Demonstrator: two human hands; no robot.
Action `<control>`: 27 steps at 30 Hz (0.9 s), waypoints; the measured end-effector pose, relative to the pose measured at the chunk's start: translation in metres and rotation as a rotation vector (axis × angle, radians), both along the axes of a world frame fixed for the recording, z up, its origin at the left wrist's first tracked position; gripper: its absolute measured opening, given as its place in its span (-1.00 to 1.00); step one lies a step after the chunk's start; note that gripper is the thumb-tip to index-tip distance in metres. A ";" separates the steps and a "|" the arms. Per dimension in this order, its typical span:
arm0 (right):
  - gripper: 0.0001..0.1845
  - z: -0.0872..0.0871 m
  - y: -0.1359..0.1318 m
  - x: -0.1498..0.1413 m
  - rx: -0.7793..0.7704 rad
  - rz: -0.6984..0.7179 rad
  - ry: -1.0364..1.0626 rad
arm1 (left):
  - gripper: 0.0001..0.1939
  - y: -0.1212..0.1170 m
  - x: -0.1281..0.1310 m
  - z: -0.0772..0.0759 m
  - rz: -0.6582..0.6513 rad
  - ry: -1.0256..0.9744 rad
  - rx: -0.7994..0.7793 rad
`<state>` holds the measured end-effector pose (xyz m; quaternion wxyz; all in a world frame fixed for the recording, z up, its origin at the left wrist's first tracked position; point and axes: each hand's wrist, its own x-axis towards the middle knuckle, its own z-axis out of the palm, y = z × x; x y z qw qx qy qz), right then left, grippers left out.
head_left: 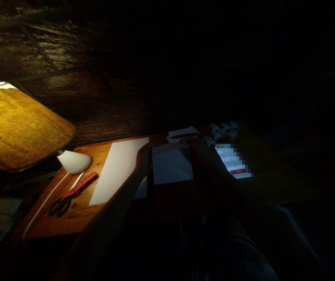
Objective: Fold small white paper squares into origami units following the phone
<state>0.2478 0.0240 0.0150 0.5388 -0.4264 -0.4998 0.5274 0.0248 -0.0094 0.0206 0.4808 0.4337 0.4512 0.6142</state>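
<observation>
A white sheet of paper (172,166) lies in front of me, dimly lit. At its left edge, my left hand (144,156) has its fingers closed on the paper near the upper corner. My right hand (195,147) grips the upper right part of the same paper, with the fingers mostly in shadow. A larger white sheet (119,171) is on the wooden table left of my left hand, and part of it runs behind my forearm. Beyond my hands lie smaller white paper pieces (183,132) with a dark, thin object across them.
A lamp (74,162) with a yellow printed shade stands at the left, its white cord (44,203) trailing down. Near it are black-handled scissors (59,206) and a red strip (81,185). Several folded paper shapes (221,130) sit beyond a lit screen (233,162) at the right.
</observation>
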 end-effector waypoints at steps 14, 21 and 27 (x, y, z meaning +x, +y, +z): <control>-0.50 -0.008 0.003 0.003 0.092 0.089 -0.073 | -0.59 0.003 -0.003 -0.004 0.034 0.111 -0.018; -0.56 -0.008 0.001 0.001 0.075 0.042 -0.104 | -0.63 0.004 -0.004 -0.009 -0.006 0.109 -0.098; -0.71 -0.013 0.009 0.004 0.108 -0.068 -0.324 | -0.68 0.006 -0.008 -0.012 0.093 0.390 0.076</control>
